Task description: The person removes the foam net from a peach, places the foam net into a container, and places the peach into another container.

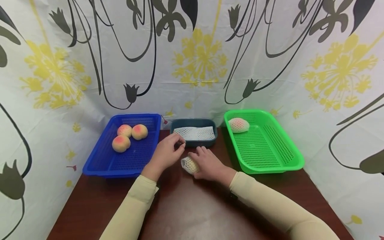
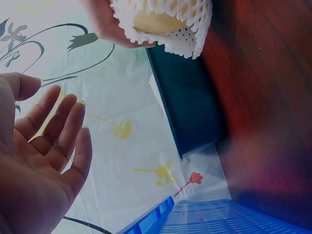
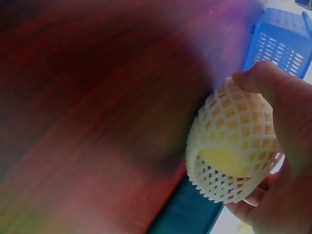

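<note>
My right hand holds a peach in a white foam net low over the table in front of the small tray. Thumb and fingers wrap its sides, and in the right wrist view bare yellow skin shows through the open end of the net. To the left of the peach, apart from it, my left hand hovers with nothing in it. Its fingers are loosely bent in the left wrist view. Behind both hands stands a dark teal tray with flat white foam nets in it.
A blue basket on the left bears three bare peaches. On the right, a green basket holds one netted peach at its back left corner. A patterned cloth hangs behind the brown table.
</note>
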Action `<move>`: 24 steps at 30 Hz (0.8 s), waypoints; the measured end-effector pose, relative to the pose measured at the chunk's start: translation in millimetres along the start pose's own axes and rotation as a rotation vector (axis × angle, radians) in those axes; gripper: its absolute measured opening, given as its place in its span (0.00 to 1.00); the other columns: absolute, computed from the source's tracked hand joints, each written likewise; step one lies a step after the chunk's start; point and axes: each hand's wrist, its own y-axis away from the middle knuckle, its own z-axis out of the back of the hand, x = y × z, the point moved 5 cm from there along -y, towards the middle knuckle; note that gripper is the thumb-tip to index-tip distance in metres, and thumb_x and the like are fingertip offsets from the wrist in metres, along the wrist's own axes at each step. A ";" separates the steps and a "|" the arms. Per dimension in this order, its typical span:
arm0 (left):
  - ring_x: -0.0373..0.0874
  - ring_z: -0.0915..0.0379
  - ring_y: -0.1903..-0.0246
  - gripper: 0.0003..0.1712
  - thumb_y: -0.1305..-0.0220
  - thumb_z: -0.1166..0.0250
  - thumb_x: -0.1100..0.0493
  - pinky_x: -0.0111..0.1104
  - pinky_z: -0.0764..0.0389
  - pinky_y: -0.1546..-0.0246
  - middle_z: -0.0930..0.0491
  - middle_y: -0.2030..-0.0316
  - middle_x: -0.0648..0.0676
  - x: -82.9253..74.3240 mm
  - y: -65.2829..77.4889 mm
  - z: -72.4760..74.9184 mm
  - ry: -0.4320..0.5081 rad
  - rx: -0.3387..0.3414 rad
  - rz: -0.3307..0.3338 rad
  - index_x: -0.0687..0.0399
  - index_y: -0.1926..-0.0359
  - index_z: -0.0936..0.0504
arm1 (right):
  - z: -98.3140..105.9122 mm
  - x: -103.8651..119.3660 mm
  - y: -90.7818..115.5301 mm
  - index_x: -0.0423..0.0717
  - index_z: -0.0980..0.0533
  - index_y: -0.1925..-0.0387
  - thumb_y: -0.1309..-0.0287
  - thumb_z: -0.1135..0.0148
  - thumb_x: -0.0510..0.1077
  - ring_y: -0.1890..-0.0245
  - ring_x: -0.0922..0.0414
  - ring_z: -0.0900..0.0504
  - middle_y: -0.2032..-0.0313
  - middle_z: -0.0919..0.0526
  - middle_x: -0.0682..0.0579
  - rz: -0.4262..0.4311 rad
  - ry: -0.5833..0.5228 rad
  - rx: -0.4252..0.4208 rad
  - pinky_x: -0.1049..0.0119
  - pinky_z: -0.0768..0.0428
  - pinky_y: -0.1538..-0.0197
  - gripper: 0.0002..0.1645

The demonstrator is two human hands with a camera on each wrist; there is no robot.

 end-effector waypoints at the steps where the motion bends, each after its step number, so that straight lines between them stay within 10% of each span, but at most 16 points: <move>1: 0.37 0.23 0.55 0.06 0.31 0.37 0.50 0.38 0.20 0.50 0.22 0.57 0.42 -0.2 0.0 -0.5 0.004 0.002 0.000 0.42 0.56 0.18 | -0.5 0.3 0.0 0.57 0.30 0.35 0.60 0.23 0.68 0.57 0.54 0.34 0.58 0.31 0.53 0.001 0.002 -0.001 0.59 0.28 0.56 0.50; 15: 0.37 0.23 0.56 0.04 0.29 0.37 0.51 0.39 0.20 0.51 0.22 0.58 0.41 -2.3 2.7 -7.7 0.127 0.032 0.010 0.41 0.57 0.19 | 1.3 0.4 7.8 0.56 0.32 0.32 0.66 0.22 0.75 0.54 0.53 0.34 0.54 0.29 0.53 0.015 -0.036 -0.059 0.58 0.30 0.51 0.60; 24: 0.43 0.20 0.54 0.12 0.29 0.36 0.52 0.43 0.19 0.49 0.18 0.53 0.48 10.3 15.1 -16.2 0.401 0.071 0.253 0.47 0.49 0.17 | 18.8 -19.5 23.9 0.57 0.37 0.27 0.60 0.23 0.73 0.37 0.54 0.34 0.35 0.31 0.54 -0.118 -0.397 -0.129 0.51 0.28 0.37 0.62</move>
